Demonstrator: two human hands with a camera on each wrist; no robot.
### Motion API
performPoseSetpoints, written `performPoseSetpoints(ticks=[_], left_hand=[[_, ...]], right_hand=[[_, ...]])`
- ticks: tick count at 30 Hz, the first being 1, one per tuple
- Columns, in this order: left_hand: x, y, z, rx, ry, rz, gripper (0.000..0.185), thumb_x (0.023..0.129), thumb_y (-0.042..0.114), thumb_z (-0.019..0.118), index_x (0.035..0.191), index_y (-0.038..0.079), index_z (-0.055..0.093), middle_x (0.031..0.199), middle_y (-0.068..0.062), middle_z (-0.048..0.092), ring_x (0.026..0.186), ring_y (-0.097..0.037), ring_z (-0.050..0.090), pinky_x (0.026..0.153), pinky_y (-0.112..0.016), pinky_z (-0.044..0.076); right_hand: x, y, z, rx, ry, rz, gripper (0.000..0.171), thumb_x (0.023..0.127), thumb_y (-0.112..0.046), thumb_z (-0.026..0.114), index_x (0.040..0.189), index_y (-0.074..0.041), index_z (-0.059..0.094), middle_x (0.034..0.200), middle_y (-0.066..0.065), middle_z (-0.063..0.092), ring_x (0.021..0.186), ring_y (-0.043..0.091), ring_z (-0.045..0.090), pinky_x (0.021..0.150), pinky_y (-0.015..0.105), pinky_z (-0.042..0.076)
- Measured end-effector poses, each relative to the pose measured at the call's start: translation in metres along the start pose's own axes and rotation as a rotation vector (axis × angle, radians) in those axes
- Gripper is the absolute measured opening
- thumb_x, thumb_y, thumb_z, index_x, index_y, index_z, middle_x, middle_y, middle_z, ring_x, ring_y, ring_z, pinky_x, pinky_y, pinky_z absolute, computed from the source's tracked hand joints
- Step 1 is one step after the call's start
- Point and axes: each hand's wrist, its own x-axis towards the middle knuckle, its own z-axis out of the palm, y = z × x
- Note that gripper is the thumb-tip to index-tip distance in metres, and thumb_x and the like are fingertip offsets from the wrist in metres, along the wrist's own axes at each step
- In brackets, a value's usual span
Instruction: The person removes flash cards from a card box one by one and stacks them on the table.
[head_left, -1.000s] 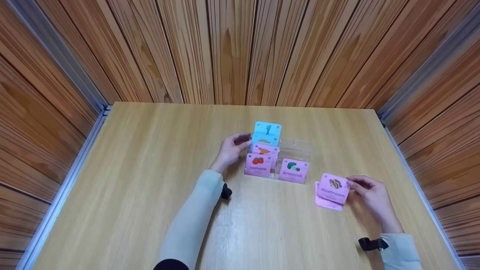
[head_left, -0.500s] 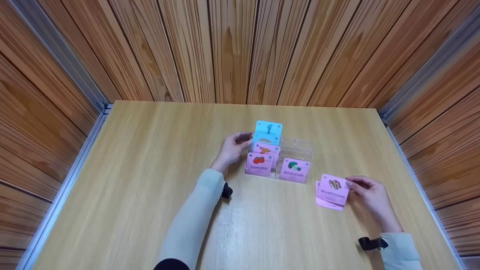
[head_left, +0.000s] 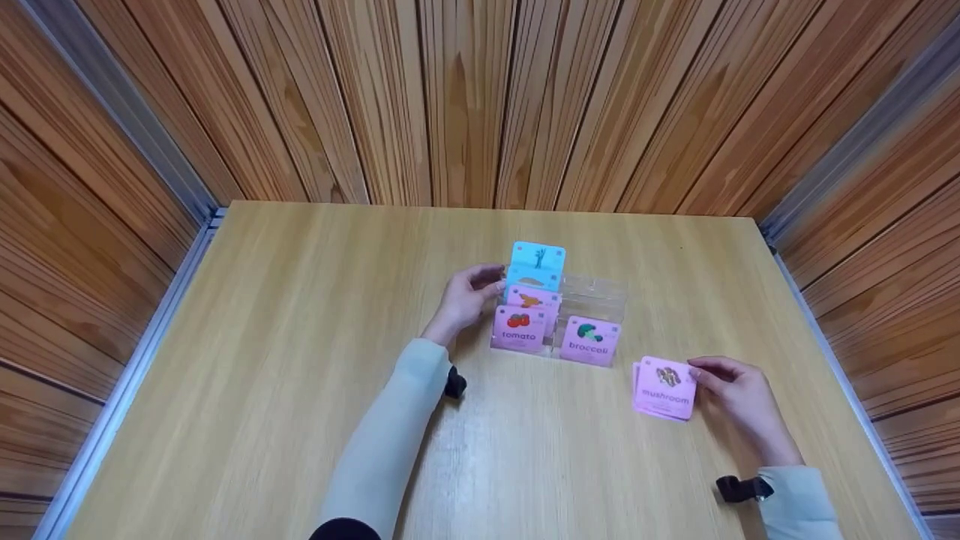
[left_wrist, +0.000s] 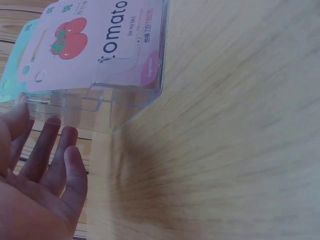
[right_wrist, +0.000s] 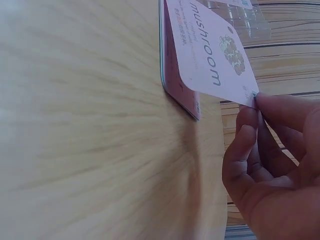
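Note:
My right hand (head_left: 697,370) pinches the near right corner of a pink "mushroom" card (head_left: 665,385), (right_wrist: 210,52), holding it tilted just over a small stack of pink cards (head_left: 639,391), (right_wrist: 179,94) on the table. My left hand (head_left: 489,282) rests with relaxed fingers (left_wrist: 59,152) against the left side of a clear stepped card holder (head_left: 596,294), (left_wrist: 102,107). The holder shows a "tomato" card (head_left: 517,330), (left_wrist: 95,45) and a "broccoli" card (head_left: 589,341) in front. Another pink card (head_left: 529,299) and blue cards (head_left: 537,259) stand behind.
The wooden table (head_left: 300,337) is enclosed by wood-panelled walls (head_left: 465,97) at the back and both sides, with metal rails (head_left: 150,337) along the left and right edges. Black wrist straps (head_left: 454,384) sit on both light sleeves.
My right hand has lowered the mushroom card slightly, nearer to the stack. My left hand stays at the holder.

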Motion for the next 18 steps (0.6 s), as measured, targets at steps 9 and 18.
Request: performPoseSetpoints(ticks=[9,18], left_hand=[[-0.0024,0.0009,0.0003,-0.021,0.0,-0.066,0.032,0.095,0.021,0.07,0.125,0.031,0.066,0.119,0.011,0.064,0.114,-0.011,0.057,0.099,-0.034,0.047],[-0.0026,0.0001,-0.0015,-0.031,-0.014,-0.025,0.033,0.096,0.019,0.068,0.127,0.028,0.066,0.119,0.009,0.064,0.113,-0.012,0.058,0.099,-0.033,0.047]], right_hand=[[-0.0015,0.0007,-0.0016,-0.025,-0.032,0.015,0.036,0.099,-0.022,0.065,0.124,0.004,0.065,0.12,0.021,0.064,0.093,0.004,0.059,0.074,0.022,0.053],[-0.0022,-0.002,-0.003,-0.042,-0.039,0.039,0.038,0.101,-0.026,0.062,0.127,0.001,0.065,0.126,0.02,0.063,0.101,0.001,0.055,0.08,0.014,0.047]])
